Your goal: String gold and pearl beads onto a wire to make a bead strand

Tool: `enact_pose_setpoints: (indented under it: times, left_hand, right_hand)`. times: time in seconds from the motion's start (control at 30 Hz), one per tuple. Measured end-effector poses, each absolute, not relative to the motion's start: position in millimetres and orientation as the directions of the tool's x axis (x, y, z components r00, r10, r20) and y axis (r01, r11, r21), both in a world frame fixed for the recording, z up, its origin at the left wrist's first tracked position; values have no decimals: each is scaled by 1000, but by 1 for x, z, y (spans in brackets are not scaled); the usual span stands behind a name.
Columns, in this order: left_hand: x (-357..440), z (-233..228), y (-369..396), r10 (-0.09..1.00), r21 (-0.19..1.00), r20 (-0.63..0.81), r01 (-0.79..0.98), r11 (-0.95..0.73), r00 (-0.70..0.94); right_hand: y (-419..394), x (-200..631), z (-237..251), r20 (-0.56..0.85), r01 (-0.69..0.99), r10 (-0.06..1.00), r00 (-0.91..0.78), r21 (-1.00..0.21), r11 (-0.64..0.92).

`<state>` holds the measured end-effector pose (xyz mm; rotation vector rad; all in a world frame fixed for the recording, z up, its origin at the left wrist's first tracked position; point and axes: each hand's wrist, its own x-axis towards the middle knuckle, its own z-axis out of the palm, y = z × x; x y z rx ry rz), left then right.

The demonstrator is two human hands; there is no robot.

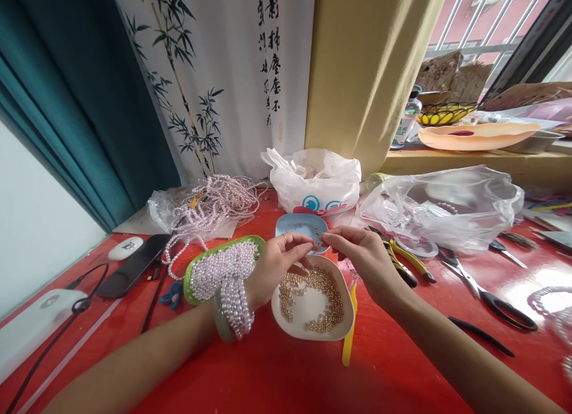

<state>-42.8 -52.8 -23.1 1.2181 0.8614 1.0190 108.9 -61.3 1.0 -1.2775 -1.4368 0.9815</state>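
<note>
My left hand (282, 260) and my right hand (357, 250) meet fingertip to fingertip above a white dish (308, 330) of small gold beads (328, 283). Both hands pinch; what lies between the fingertips is too small to make out. Strands of pearly beads (236, 310) wrap my left wrist beside a pale green bangle (222, 316). Just behind the fingers sits a light blue dish (300, 223) with tiny pieces in it. To the left, a green tray (190, 283) holds many pale pink pearl beads (223, 268).
Pink bead strands (214, 205) lie heaped at back left. Plastic bags (313, 179) stand behind the dishes. Yellow-handled pliers (411, 259), black-handled scissors (487, 295) and a bead string (552, 307) lie to the right. A yellow strip (348, 342) touches the dish's side. Left are a phone (134, 268) and cables.
</note>
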Motion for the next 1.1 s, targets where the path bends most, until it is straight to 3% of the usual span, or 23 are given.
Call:
enact_pose_setpoints:
  times: [0.23,0.37,0.73,1.1]
  left_hand:
    - [-47,-20,-51,874,946,-164,-177,270,458]
    - [-47,-18,-51,881,897,-229,-261,356,413]
    - [-48,-22,-48,913,866,-204,-369,337,354]
    - [-48,-21,-47,912,866,-189,-376,330,363]
  right_hand:
    - [-64,104,2,98,262,984,-151,-955,135]
    - [-65,103,5,123,285,989,-82,-948,142]
    - [-61,108,-3,-89,160,964,-250,-986,-50]
    - [-60,107,-4,-74,104,954,-289,-993,-46]
